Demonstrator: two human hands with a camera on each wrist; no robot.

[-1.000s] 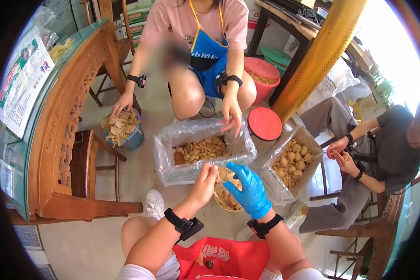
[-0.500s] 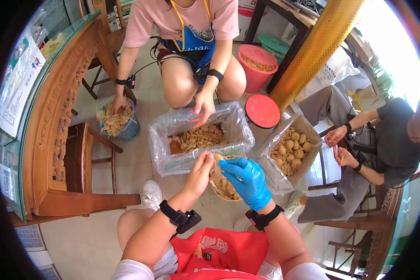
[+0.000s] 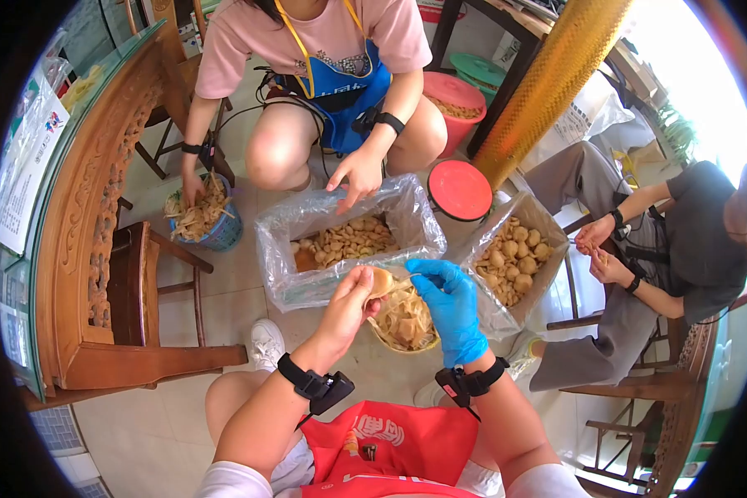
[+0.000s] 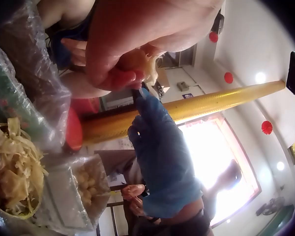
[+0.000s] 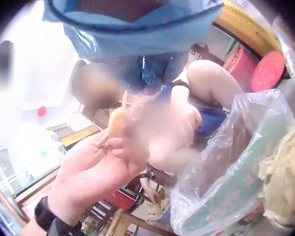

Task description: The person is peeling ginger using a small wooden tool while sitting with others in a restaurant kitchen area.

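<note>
Left hand (image 3: 344, 310) grips pale piece (image 3: 381, 283); gloved right hand (image 3: 448, 309) pinches thin strip (image 5: 124, 101) at one end — all above far-left rim of peelings basket (image 3: 411, 350). Judged light, firm, slippery; hold by thick end. Beyond — plastic-lined box (image 3: 307, 292).

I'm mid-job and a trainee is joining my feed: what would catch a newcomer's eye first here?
First, probably the bright blue glove on the right hand, near the middle of the head view, beside the bare left hand holding a pale piece. Next, the gold column slanting across the upper right, with a round red lid near its lower end. Then the red apron at the bottom centre.
</note>
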